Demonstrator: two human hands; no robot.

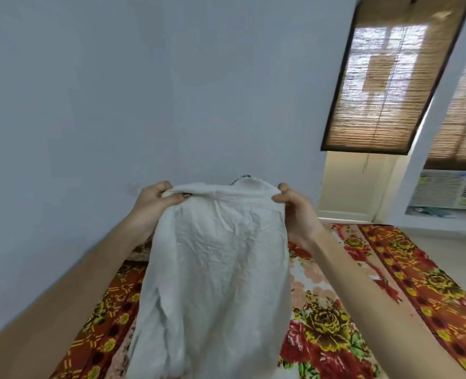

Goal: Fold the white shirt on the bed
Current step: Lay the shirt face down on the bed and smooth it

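- Two hands hold the white shirt [215,269] up in the air over the bed [335,310], one at each shoulder: the left hand [155,201] is pinched shut on the left shoulder seam, and the right hand [294,212] grips the right shoulder with thumb and fingers closed on the cloth.
- Nearest the camera, the shirt's lower part hangs loose and runs out of view at the bottom edge, so I cannot tell whether the hem touches the bed.
- By its creases and limp drape I judge the shirt thin, light and soft; it should not slip, but it will sag and bunch wherever it is not held.
- Shoulders look like the right hold for laying it flat; after that, the side seams and the hem would be the places to take for each fold.
- Under it, the bed carries a flowered cover in red, yellow and orange, which looks broad and flat enough to fold on.
- Farther off, a plain pale wall [144,91] rises beyond the bed.
- On the right, woven blinds [385,86] cover the windows, and an air conditioner [448,190] sits below one.
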